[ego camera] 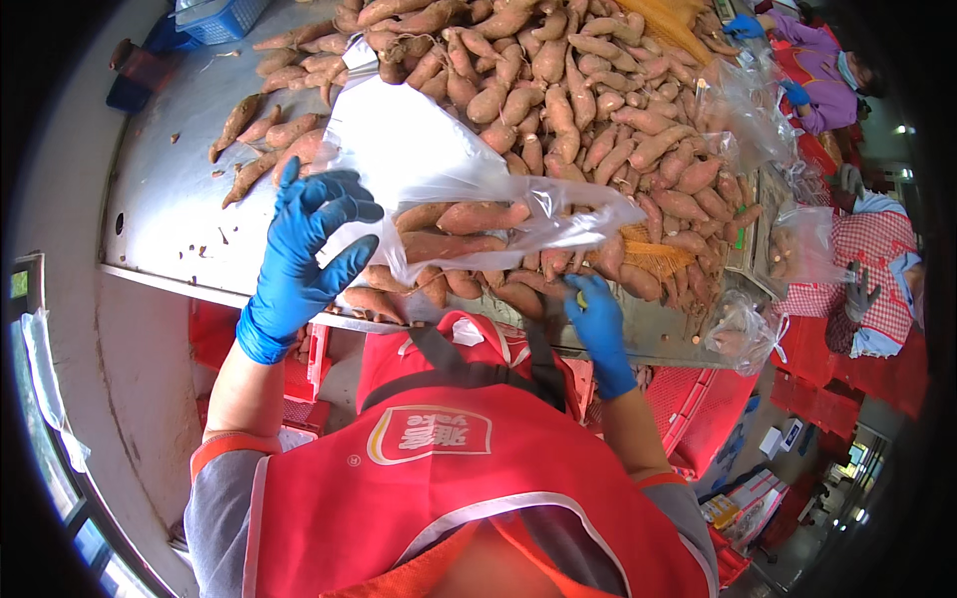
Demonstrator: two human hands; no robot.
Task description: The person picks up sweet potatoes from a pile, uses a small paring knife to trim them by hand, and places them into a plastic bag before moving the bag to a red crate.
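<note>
A large heap of sweet potatoes covers much of the metal table. A clear plastic bag lies over the near side of the heap, with several sweet potatoes inside it or showing through it. My left hand, in a blue glove, is raised at the left of the bag, fingers apart and curved, holding nothing. My right hand, also gloved in blue, is at the near table edge beside the sweet potatoes, right of the bag. A small yellow-green thing shows at its fingers; its grip is unclear.
Orange mesh lies among the sweet potatoes. A blue basket stands at the far left. Red crates are below the table. At the right, a co-worker in a checked garment is near filled plastic bags; another co-worker is farther back.
</note>
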